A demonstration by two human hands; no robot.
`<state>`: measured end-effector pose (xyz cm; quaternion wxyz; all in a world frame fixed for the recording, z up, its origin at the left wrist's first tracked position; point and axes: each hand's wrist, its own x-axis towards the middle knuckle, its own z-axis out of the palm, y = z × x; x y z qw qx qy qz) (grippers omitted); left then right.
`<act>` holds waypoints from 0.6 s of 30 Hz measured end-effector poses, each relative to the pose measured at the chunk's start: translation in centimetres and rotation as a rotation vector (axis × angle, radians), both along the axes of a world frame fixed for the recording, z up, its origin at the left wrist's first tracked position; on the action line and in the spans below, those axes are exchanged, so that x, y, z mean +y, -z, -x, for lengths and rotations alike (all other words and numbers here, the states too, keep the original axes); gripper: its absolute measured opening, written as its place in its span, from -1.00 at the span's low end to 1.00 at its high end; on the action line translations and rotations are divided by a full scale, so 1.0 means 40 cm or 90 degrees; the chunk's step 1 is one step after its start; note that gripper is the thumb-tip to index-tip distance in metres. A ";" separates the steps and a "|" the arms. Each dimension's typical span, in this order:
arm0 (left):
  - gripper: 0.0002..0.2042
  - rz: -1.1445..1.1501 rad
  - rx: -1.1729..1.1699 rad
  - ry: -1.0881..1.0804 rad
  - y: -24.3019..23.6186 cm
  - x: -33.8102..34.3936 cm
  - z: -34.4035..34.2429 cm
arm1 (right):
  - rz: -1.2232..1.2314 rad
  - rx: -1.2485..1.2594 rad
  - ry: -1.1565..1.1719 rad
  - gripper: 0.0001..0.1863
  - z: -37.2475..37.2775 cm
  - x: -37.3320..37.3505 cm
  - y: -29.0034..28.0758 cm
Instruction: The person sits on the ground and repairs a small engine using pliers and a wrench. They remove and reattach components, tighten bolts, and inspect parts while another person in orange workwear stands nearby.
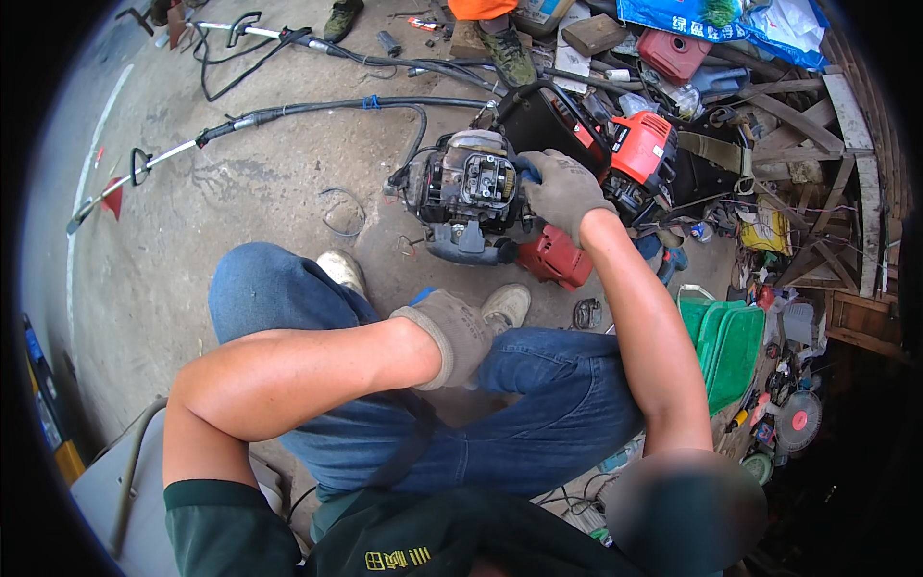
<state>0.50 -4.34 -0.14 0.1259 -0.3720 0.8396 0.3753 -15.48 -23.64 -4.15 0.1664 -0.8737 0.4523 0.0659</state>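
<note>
A partly stripped small engine [471, 188], dark and greasy with its inner metal parts showing, stands on the concrete in front of me. My right hand [562, 188], in a grey-brown glove with blue at the fingers, is closed against the engine's right side. Below that hand a red plastic cover [556, 258] lies beside the engine. My left hand [449, 335], gloved alike, hangs between my knees, back of the hand up. Its fingers are mostly hidden, and a bit of blue shows at its front edge. Whether it holds anything cannot be seen.
Beyond the engine lie long brush-cutter shafts [279, 111]. An orange-and-black engine unit [642, 149] sits to the right, near another person's shoe [507, 56]. Green baskets [726, 351], a small fan [798, 420] and a wooden rack [846, 192] crowd the right side. A loose wire [344, 213] lies left.
</note>
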 end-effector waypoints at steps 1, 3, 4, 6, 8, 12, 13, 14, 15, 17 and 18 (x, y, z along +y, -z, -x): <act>-0.57 -0.005 -0.002 0.003 -0.001 -0.002 0.001 | -0.010 0.009 0.006 -0.62 0.000 0.000 -0.004; -0.58 0.004 0.003 0.002 0.000 0.000 0.000 | -0.029 0.024 0.018 -0.60 -0.004 0.001 -0.014; -0.58 0.008 0.005 0.002 0.000 0.001 0.000 | -0.034 0.027 0.014 -0.60 -0.005 0.002 -0.015; -0.58 0.000 -0.001 0.002 -0.002 0.000 0.000 | -0.045 0.032 0.005 -0.58 -0.008 0.004 -0.017; -0.58 -0.001 0.001 0.000 -0.002 0.000 0.000 | -0.053 0.040 -0.012 -0.57 -0.010 0.006 -0.017; -0.56 0.009 0.010 -0.003 0.001 0.002 -0.001 | -0.055 0.052 -0.027 -0.57 -0.012 0.011 -0.017; -0.56 0.011 0.009 -0.002 0.002 0.003 -0.001 | -0.057 0.049 -0.026 -0.57 -0.012 0.011 -0.020; -0.55 0.009 0.010 -0.003 0.003 0.003 -0.001 | -0.060 0.046 -0.025 -0.57 -0.013 0.010 -0.023; -0.54 0.007 0.010 -0.004 0.004 0.002 0.000 | -0.063 0.042 -0.023 -0.57 -0.014 0.010 -0.025; -0.54 0.005 0.010 -0.005 0.005 0.003 0.000 | -0.061 0.040 -0.028 -0.58 -0.015 0.011 -0.028; -0.53 0.004 0.010 -0.006 0.006 0.003 -0.001 | -0.060 0.039 -0.030 -0.58 -0.016 0.011 -0.028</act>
